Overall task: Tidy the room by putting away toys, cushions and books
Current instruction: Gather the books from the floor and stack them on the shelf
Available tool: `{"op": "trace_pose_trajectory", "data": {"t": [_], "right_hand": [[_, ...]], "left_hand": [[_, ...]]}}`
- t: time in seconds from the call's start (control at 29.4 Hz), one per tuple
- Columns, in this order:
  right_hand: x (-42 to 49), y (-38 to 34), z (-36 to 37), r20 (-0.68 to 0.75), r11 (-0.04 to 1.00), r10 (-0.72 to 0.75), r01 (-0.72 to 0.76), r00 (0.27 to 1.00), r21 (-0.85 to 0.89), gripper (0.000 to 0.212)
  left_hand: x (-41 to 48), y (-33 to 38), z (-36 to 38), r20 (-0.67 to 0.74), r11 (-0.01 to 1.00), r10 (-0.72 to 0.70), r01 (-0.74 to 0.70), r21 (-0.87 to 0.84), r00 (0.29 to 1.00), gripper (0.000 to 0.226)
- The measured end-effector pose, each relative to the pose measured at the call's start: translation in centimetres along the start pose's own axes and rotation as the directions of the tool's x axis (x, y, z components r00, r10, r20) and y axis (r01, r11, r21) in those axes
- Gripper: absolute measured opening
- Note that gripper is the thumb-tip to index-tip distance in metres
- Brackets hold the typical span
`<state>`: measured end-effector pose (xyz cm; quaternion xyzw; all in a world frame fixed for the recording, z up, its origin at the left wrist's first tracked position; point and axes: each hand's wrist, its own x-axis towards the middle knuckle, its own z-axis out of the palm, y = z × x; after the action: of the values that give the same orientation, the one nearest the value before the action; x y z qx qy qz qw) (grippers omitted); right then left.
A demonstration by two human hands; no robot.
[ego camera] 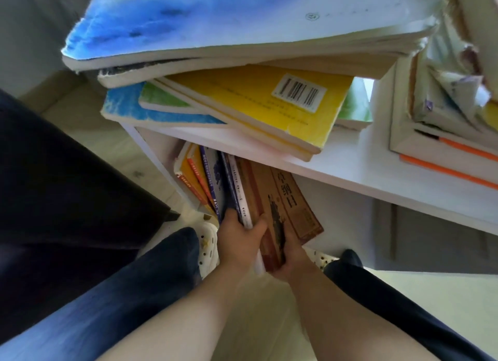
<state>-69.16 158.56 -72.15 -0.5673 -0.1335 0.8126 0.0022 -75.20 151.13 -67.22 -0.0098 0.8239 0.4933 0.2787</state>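
A row of books (213, 180) stands leaning in the lower compartment of a white shelf (350, 166). A brown book (285, 199) with dark lettering sits at the right end of that row, tilted. My left hand (237, 242) grips the lower edges of the dark blue and white books beside it, thumb against the brown cover. My right hand (291, 255) holds the brown book from below at its bottom corner. Both hands are closed around the books.
Loose piles lie on the shelf top: a yellow book (269, 107), blue-covered books (188, 29) above, and an orange-edged stack (444, 155) at right. My legs in dark trousers and white perforated slippers (208, 247) stand on the pale floor. A dark shape fills the left.
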Motion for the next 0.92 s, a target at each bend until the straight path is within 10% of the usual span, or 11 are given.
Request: {"op": "trace_pose_trajectory", "data": {"t": [0.37, 0.68, 0.92], "right_hand": [[0.0, 1.5, 4.1, 0.204, 0.992, 0.073, -0.051, 0.976, -0.114, 0.058], [1.4, 0.1, 4.8, 0.208, 0.967, 0.122, -0.068, 0.970, -0.247, 0.066], [1.7, -0.9, 3.8, 0.182, 0.945, 0.127, -0.063, 0.975, -0.321, 0.062]], "left_hand": [[-1.4, 0.2, -3.7, -0.155, 0.984, 0.155, -0.138, 0.115, 0.976, 0.049], [-0.9, 1.1, -3.3, -0.306, 0.959, 0.021, 0.067, 0.276, 0.952, 0.074], [-0.1, 2.0, -2.5, -0.266, 1.000, -0.024, 0.029, 0.012, 0.964, 0.112]]}}
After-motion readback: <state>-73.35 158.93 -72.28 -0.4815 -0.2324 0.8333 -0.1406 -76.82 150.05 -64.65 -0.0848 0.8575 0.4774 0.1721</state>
